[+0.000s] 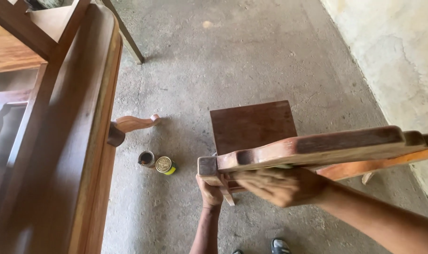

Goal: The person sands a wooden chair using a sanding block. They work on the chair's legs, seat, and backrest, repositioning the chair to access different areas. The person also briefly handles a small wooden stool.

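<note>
Leftmost, a big piece of furniture (58,141) in reddish-brown varnished wood fills the frame edge, its long rounded rail smooth and faintly glossy, with a carved curved arm (134,124) jutting out over the floor (251,56). That floor is rough grey concrete, scuffed and dusty. Just right of the arm, two small tins (157,162) lie side by side on the floor, one open and dark inside, the other with a yellow lid.

Next comes the left hand (209,193), reaching up from below and clamped on the near end of a wooden panel (308,148); its fingers wrap the square end block, closed tight on it. The panel is held in the air at a slant, above a small square stool (251,124) with a dark flat top that stands on the floor toward the middle. The panel's edge is worn, patchy, dull brown over orange, with a rounded notch near the left end.

Right of that, the right hand (275,186) lies blurred against the panel's underside, palm flat, fingers together and stretched out; something pale seems tucked beneath it, though I cannot tell what. The blur suggests a rubbing stroke along the wood, so surface work on the edge looks to be in hand. Carrying it along the rail would call for a steady grip at the left end. At far right a pale rough plaster wall (397,61) meets the floor.
</note>
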